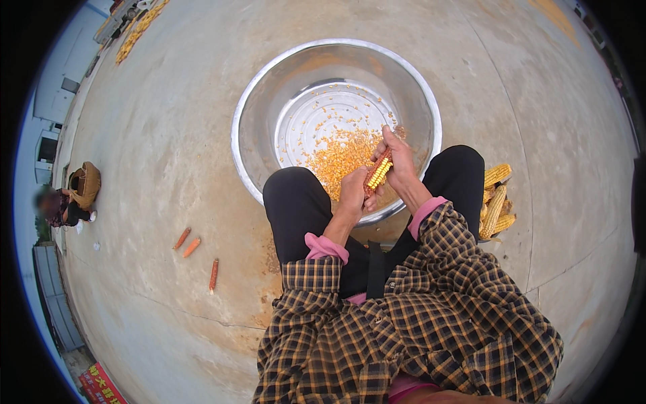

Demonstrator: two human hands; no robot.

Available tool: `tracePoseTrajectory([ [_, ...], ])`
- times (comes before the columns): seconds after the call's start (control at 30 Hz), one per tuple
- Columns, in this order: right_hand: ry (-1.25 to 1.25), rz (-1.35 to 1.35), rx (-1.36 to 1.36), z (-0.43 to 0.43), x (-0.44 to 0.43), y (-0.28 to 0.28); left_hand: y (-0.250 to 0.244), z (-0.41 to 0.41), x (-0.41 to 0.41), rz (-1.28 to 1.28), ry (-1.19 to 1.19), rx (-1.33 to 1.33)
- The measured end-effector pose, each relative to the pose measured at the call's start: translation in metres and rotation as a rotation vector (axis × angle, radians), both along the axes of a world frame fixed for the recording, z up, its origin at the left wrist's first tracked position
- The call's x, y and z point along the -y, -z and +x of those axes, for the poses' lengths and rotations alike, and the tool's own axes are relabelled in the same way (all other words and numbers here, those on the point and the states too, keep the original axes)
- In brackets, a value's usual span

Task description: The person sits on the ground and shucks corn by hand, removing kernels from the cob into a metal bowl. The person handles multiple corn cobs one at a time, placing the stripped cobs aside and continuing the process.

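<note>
A partly shelled corn cob (379, 171) is held slantwise over the near right part of a large round metal basin (257, 91). My left hand (355, 192) grips its lower end. My right hand (397, 155) is closed around the upper end, thumb pointing up. Yellow kernel rows remain on the side facing me; bare reddish cob shows along the left edge. Loose corn kernels (338, 154) lie heaped on the basin floor below my hands, with others scattered farther back. The fingers behind the cob are partly hidden.
Several unshelled corn ears (494, 207) lie beside my right knee. Bare cobs (214, 275) rest on the concrete ground (166, 151) at left. A person (65, 207) sits at far left by a wicker basket (90, 186). More corn (139, 33) is spread near a vehicle at upper left.
</note>
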State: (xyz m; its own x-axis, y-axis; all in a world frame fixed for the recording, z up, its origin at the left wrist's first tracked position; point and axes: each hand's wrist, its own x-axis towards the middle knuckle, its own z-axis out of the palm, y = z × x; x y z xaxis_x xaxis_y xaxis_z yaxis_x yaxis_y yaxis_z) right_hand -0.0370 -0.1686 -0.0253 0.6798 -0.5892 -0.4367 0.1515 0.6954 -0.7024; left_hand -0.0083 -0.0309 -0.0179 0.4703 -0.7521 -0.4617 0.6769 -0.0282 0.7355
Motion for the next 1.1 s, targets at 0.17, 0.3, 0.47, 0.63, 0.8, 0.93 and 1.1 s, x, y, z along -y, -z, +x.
tracePoseTrajectory([
  [0.17,0.029,-0.046,-0.073,-0.002,-0.006,0.000,0.006,-0.004,0.011,0.081,-0.013,0.245],
  [0.3,0.053,-0.126,-0.083,-0.001,-0.022,0.000,0.010,-0.006,0.011,0.114,0.022,0.419],
  [0.47,0.063,-0.154,-0.127,0.000,-0.024,-0.007,0.003,-0.002,0.009,0.187,-0.014,0.120],
  [0.63,0.067,-0.027,-0.090,0.001,-0.011,-0.004,-0.008,-0.004,0.008,0.050,-0.024,-0.020],
  [0.8,0.073,-0.090,-0.158,0.001,-0.007,0.004,-0.005,0.001,0.004,0.010,0.069,0.091],
  [0.93,0.050,-0.051,-0.133,0.000,-0.007,0.004,-0.004,-0.001,0.005,-0.012,-0.024,-0.007],
  [1.1,0.081,0.049,-0.102,0.000,0.000,0.001,-0.008,-0.006,0.006,-0.056,-0.019,0.021],
])
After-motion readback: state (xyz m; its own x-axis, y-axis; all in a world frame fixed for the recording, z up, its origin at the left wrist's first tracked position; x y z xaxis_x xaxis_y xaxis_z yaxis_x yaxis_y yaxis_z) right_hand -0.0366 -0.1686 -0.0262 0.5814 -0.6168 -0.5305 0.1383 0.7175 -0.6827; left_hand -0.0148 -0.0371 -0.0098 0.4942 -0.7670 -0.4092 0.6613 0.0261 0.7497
